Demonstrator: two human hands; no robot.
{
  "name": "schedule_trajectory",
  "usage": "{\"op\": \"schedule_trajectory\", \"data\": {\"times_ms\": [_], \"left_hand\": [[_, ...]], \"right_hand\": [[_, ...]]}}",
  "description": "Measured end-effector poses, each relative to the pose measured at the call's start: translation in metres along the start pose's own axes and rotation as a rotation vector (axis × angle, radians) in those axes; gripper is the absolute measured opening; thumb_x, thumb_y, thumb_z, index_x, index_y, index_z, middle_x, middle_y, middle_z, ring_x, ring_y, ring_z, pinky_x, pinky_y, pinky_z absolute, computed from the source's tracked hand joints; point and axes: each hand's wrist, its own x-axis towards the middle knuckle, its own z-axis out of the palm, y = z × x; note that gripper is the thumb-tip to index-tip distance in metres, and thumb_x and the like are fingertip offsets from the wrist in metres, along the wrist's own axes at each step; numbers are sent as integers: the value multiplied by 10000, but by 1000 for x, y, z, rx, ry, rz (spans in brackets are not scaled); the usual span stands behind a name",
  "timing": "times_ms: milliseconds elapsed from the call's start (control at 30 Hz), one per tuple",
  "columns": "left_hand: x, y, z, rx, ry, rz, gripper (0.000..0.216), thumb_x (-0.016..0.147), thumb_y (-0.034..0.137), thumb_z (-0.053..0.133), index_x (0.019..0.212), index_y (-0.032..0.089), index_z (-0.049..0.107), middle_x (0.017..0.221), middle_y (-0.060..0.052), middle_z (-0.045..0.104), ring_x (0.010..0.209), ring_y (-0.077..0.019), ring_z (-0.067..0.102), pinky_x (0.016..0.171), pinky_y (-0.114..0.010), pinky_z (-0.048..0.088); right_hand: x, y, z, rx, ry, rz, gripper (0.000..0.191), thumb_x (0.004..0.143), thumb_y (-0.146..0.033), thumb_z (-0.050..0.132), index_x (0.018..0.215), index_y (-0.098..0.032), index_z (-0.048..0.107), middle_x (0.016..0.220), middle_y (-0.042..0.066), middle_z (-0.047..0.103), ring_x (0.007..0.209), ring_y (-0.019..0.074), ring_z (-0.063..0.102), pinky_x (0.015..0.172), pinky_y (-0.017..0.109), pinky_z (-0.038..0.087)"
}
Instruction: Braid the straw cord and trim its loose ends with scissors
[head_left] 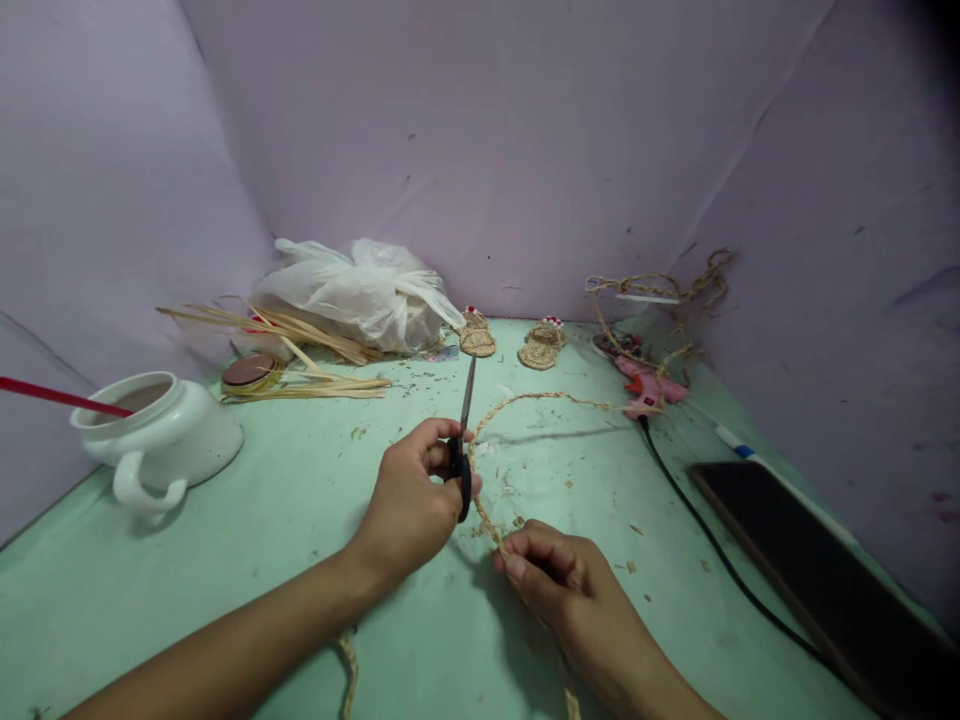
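My left hand point(420, 495) is closed around the black handles of a pair of scissors point(466, 400), whose blades point up and away from me. Just right of it, my right hand point(574, 590) pinches a braided straw cord point(525, 398) between thumb and fingers. From the pinch the cord passes close by the scissor handles, then curves off toward the glue gun at the right. Another length hangs below my right hand, and a piece of braid point(349, 675) shows under my left forearm. Whether my left fingers also touch the cord I cannot tell.
A white pot point(165, 430) with a red stick stands at left. Straw strips point(315, 385) and a white plastic bag point(360, 290) lie behind. Two small woven sandals point(541, 345) sit near the wall. At right are a pink glue gun point(646, 388), its cord and a dark phone point(795, 570).
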Motion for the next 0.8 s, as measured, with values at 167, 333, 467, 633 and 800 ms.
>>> {"op": "schedule_trajectory", "data": {"times_ms": [167, 333, 467, 633, 800], "left_hand": [[5, -2, 1, -48, -13, -64, 337, 536, 171, 640, 843, 150, 505, 501, 65, 505, 451, -78, 449, 436, -180, 347], [10, -6, -5, 52, -99, -23, 323, 606, 219, 601, 898, 154, 478, 557, 46, 527, 486, -90, 462, 456, -194, 357], [4, -2, -14, 360, -160, 209, 273, 670, 246, 556, 927, 190, 481, 664, 28, 559, 614, -121, 507, 588, -240, 403], [-8, 5, -18, 846, -364, 525, 338, 639, 153, 489, 973, 206, 494, 763, -3, 576, 690, -166, 498, 684, -313, 363], [-8, -5, -15, 1076, -473, 617, 467, 646, 166, 456, 1113, 156, 468, 814, -69, 572, 761, -213, 503, 747, -382, 338]], "right_hand": [[-3, -5, 3, 18, -22, -35, 182, 666, -319, 589, 629, -144, 623, 529, -20, 448, 460, 89, 395, 417, 212, 300], [1, -3, 1, 82, 62, 62, 212, 641, -328, 615, 649, -117, 639, 407, -34, 450, 395, 82, 402, 413, 212, 293], [6, -3, -6, 178, 205, 52, 190, 645, -302, 618, 632, -113, 628, 376, -38, 458, 369, 72, 401, 402, 201, 289], [11, -3, -13, 280, 280, 8, 202, 643, -274, 619, 752, -109, 661, 407, -49, 469, 363, 72, 402, 399, 206, 333], [14, -2, -13, 308, 272, -43, 247, 660, -241, 593, 855, -115, 678, 433, -54, 463, 406, 76, 401, 455, 226, 413]]}}
